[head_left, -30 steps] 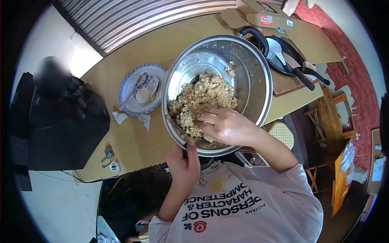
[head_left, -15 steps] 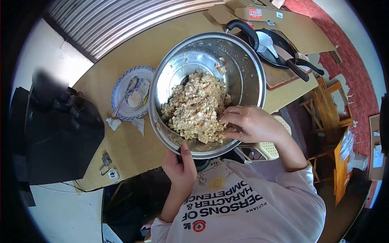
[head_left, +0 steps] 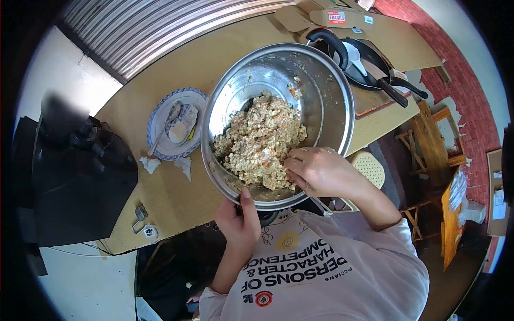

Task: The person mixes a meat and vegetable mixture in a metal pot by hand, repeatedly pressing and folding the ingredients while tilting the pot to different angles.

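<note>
A wide metal bowl (head_left: 326,115) with a black loop handle (head_left: 327,38) at its far rim tilts towards me. Inside it lies a lumpy, pale-brown ground food mixture (head_left: 262,136) with orange and green flecks. My left hand (head_left: 239,222) grips the near rim, its thumb over the edge and its fingers hidden underneath. At the right side of the mixture, my right hand (head_left: 317,170) has its fingers curled and pressed into the mass; bits stick to the skin. The fingertips are partly hidden.
Left of the bowl, a blue-rimmed plate (head_left: 155,123) holds a spoon and an eggshell-like white piece. Torn paper (head_left: 150,164) and a padlock (head_left: 140,212) lie nearby. Pans (head_left: 369,59) sit at the back right, near a cardboard box (head_left: 342,20). A cream stool (head_left: 368,170) stands beside the table.
The bowl has shifted slightly right. My right hand has moved a little left and down, and its fingers have drawn closer together against the mixture. My left hand keeps its grip.
</note>
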`<action>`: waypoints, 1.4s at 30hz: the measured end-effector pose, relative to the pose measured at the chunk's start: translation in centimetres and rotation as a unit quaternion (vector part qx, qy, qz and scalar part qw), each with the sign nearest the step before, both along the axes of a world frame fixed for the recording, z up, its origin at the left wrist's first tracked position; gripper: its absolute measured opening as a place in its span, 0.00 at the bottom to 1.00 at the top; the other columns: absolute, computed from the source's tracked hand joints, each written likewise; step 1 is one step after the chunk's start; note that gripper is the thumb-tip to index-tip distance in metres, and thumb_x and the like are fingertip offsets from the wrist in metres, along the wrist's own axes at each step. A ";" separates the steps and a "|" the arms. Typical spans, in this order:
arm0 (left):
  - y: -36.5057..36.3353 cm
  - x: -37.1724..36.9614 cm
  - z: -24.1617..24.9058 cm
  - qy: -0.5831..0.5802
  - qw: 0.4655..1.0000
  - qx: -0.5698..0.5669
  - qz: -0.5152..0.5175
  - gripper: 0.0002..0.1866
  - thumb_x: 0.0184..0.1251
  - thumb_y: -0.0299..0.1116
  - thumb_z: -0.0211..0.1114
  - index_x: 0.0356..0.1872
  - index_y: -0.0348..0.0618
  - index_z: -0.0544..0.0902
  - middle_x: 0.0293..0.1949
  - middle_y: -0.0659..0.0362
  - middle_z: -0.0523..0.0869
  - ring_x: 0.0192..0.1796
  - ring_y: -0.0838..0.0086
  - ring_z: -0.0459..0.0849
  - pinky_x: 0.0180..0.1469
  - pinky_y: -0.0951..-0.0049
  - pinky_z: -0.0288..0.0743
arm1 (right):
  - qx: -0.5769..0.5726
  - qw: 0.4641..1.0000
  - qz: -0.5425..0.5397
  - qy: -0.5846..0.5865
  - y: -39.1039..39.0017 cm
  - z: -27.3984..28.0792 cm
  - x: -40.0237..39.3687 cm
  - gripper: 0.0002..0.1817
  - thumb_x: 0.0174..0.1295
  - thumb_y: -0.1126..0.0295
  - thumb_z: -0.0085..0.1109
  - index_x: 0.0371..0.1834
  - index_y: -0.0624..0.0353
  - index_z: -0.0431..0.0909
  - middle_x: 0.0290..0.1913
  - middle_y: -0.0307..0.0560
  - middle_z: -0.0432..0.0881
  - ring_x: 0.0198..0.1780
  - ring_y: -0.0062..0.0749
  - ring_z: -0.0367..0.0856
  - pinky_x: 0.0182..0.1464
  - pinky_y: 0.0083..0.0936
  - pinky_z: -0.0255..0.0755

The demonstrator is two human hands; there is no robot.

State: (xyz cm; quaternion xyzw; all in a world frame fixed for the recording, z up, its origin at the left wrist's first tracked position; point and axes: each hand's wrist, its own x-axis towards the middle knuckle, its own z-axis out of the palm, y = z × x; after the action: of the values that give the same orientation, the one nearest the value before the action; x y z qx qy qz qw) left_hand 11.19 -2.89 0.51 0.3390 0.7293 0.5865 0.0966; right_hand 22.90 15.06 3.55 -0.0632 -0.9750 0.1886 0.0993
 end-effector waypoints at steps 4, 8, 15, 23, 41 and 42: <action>0.1 0.2 0.0 -0.013 1.000 0.000 -0.008 0.10 0.73 0.29 0.55 0.40 0.29 0.78 0.29 0.61 0.79 0.33 0.82 0.73 0.34 0.78 0.66 | -0.007 0.999 -0.040 -0.003 -0.3 -0.1 -0.5 0.09 0.57 0.69 0.61 0.33 0.63 0.74 0.31 0.51 0.77 0.34 0.49 0.82 0.33 0.42 0.76; -0.1 0.1 -0.3 -0.023 1.000 0.012 -0.017 0.10 0.73 0.29 0.55 0.40 0.29 0.78 0.29 0.61 0.79 0.33 0.82 0.73 0.35 0.78 0.66 | -0.007 0.999 -0.045 0.007 -0.9 -1.1 -1.0 0.10 0.57 0.68 0.62 0.34 0.63 0.75 0.32 0.51 0.77 0.34 0.50 0.82 0.34 0.42 0.76; 0.0 0.2 -0.6 -0.023 1.000 0.018 0.001 0.11 0.73 0.29 0.54 0.39 0.29 0.78 0.30 0.61 0.79 0.34 0.83 0.72 0.36 0.79 0.66 | -0.014 0.999 -0.016 0.024 0.4 -1.7 -0.5 0.06 0.58 0.73 0.60 0.34 0.64 0.76 0.33 0.53 0.77 0.36 0.50 0.81 0.38 0.41 0.77; 0.5 0.1 -1.2 0.030 0.998 0.052 0.033 0.10 0.71 0.30 0.57 0.32 0.32 0.78 0.19 0.58 0.77 0.21 0.79 0.72 0.25 0.75 0.64 | -0.075 0.996 -0.044 -0.027 2.6 1.2 1.1 0.18 0.59 0.59 0.65 0.39 0.65 0.79 0.36 0.55 0.81 0.40 0.55 0.81 0.42 0.41 0.76; 0.0 0.1 -1.0 -0.014 0.999 0.026 0.020 0.10 0.72 0.29 0.56 0.37 0.30 0.79 0.25 0.58 0.80 0.27 0.80 0.75 0.31 0.77 0.67 | -0.040 0.984 -0.160 -0.063 6.8 2.6 -2.5 0.15 0.46 0.78 0.61 0.41 0.64 0.79 0.39 0.59 0.83 0.45 0.52 0.82 0.49 0.38 0.76; -0.1 0.1 -1.0 -0.015 0.999 0.026 0.018 0.10 0.72 0.29 0.56 0.37 0.30 0.79 0.25 0.58 0.80 0.27 0.80 0.75 0.31 0.77 0.67 | -0.027 0.981 -0.166 -0.100 7.3 3.4 -3.2 0.21 0.46 0.75 0.63 0.47 0.63 0.78 0.44 0.60 0.83 0.50 0.52 0.81 0.53 0.37 0.75</action>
State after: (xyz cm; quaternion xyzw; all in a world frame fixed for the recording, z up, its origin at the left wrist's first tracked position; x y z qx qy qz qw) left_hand 11.26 -2.96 -0.54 0.3194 0.7181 0.6120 0.0881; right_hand 19.67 22.33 6.91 -0.2454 -0.9504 0.1886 0.0298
